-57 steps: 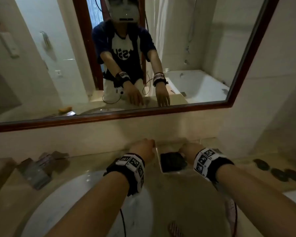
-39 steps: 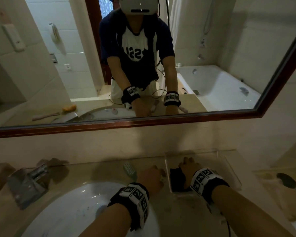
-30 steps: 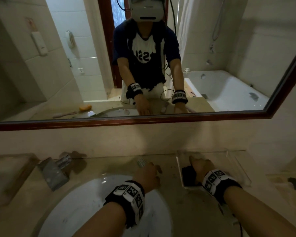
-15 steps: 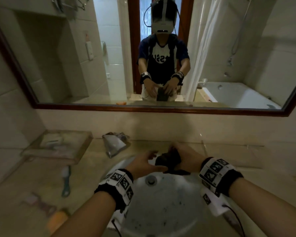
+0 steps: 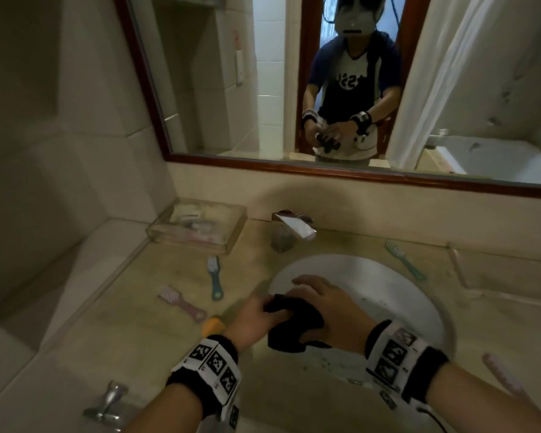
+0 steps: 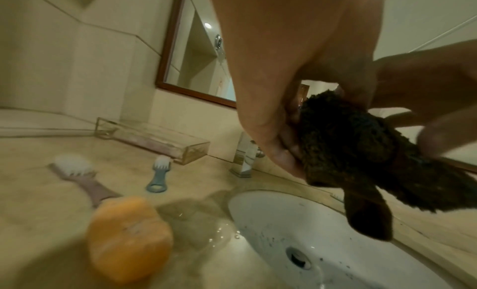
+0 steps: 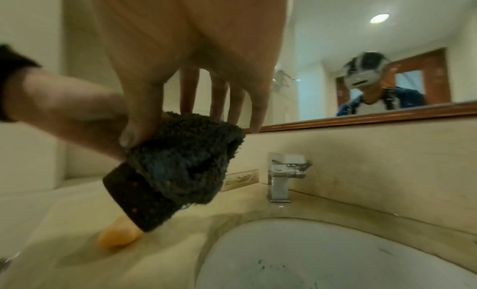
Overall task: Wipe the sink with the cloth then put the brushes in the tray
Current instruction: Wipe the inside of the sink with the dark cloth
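Observation:
A dark cloth [image 5: 294, 323] hangs bunched above the front left rim of the white sink [image 5: 388, 301]. My left hand [image 5: 263, 310] grips its left end and my right hand [image 5: 313, 307] pinches it between thumb and fingers. The wrist views show the cloth [image 6: 348, 150] [image 7: 185, 161] clear of the basin, which has dark specks in it. A clear tray [image 5: 231, 235] at the back left holds a pink brush. On the counter lie a teal brush [image 5: 214, 276], a pink brush [image 5: 181, 303], another teal brush [image 5: 403, 260] and another pink brush [image 5: 506, 379].
A chrome faucet [image 5: 291, 229] stands behind the sink under the mirror. An orange lump [image 6: 129, 238] sits on the counter by the sink's left rim. A second clear tray [image 5: 456, 264] lies at the right. A chrome fitting [image 5: 107, 404] is at the front left.
My right hand lifted the cloth out of the right tray and carried it left over the sink. My left hand came in and took hold of it too. The view swung left.

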Tool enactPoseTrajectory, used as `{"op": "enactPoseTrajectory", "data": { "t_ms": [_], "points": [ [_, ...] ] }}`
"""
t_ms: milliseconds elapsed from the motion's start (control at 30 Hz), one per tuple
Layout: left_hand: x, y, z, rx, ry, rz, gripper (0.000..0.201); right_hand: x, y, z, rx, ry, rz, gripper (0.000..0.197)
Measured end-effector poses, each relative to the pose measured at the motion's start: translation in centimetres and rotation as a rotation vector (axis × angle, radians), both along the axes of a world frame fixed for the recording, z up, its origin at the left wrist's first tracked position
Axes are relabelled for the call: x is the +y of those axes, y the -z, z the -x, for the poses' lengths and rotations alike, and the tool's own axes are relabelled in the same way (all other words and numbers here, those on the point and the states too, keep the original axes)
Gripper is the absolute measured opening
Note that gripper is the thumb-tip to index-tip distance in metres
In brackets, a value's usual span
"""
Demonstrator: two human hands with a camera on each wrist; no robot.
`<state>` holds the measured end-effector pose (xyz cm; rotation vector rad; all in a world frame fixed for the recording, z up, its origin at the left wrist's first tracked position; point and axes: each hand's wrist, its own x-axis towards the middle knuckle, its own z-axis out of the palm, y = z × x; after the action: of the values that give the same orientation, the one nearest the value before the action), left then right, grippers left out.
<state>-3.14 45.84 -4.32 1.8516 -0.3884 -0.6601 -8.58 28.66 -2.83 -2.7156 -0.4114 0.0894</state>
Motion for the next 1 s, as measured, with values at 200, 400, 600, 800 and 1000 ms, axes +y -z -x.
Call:
{"op": "enactPoseTrajectory", "data": {
  "t_ms": [200, 400, 600, 800, 1000],
  "points": [
    [2.3, 1.6, -1.0, 0.192, -0.024, 0.025, 0.013, 2.2, 1.9, -1.4, 0.109, -0.135, 0.200, 0.101],
    [1.6, 3.6, -2.9, 0.371, -0.127, 0.039, 0.021, 1.1, 4.0, -3.5, 0.162, -0.208, 0.237, 0.096],
    [1.2, 4.7, -4.4, 0.498, -0.176, 0.078, 0.011, 1.4, 5.3, -5.5, 0.171, -0.199, 0.268, 0.110],
    [2.5, 4.4, -7.7, 0.446, -0.201, 0.001, 0.015, 3.2, 5.9, -7.8, 0.217, -0.097, 0.149, 0.095],
    [2.7, 4.0, -12.0, 0.333, -0.037, -0.131, 0.036, 4.5, 6.5, -10.7, 0.319, 0.204, -0.157, 0.083]
  ]
}}
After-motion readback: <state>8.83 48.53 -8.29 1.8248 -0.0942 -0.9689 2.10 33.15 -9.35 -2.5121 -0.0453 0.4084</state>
